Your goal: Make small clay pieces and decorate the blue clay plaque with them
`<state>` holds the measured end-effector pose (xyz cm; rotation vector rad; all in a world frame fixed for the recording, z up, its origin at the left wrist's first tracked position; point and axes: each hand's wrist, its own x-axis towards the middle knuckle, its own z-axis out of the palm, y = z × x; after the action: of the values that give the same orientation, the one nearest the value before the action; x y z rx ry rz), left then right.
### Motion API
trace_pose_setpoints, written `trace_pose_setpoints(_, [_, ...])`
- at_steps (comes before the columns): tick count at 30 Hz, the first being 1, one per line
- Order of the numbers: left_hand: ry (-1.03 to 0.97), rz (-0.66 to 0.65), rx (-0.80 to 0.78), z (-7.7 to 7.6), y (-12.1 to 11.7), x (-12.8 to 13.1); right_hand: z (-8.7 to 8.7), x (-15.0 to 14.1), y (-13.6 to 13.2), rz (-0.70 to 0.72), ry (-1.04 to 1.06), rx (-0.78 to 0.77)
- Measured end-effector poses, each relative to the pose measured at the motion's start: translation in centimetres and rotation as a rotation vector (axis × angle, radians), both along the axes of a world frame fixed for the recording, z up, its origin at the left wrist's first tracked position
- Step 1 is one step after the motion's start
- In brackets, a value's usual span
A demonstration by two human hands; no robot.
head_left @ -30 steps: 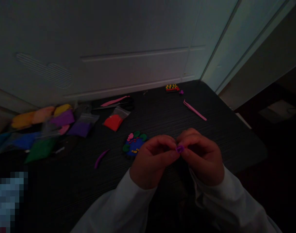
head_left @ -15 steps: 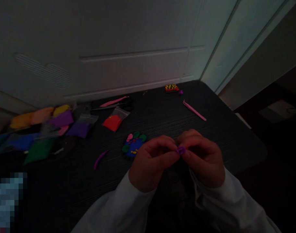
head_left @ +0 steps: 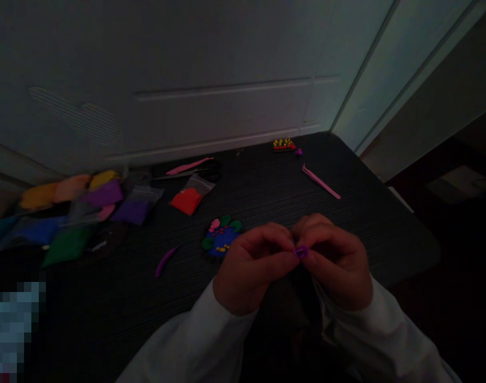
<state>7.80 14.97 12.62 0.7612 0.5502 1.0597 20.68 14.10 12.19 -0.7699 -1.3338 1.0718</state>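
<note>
One purple piece [head_left: 301, 252] sits pinched in fingertips of left hand [head_left: 251, 268] and right hand [head_left: 339, 260], likely for fine control.

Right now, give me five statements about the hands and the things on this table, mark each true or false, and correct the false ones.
1. The left hand and the right hand both have fingertips at the small purple piece. True.
2. The curved purple strip is in the left hand. False: it lies on the dark table, apart from both hands.
3. The red packet lies nearer the person than the scissors. True.
4. The bent-tip pink tool lies left of the blue model in the picture. False: it lies to the right and farther back.
5. A purple bit lies beside the yellow-and-red model. True.
</note>
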Motion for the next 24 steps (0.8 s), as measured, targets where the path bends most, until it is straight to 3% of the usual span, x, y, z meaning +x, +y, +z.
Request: trace_pose_setpoints(24, [-0.073,-0.026,-0.041,0.01,-0.03,0.19,-0.07,0.14,-0.01,0.042,0.046,-0.019])
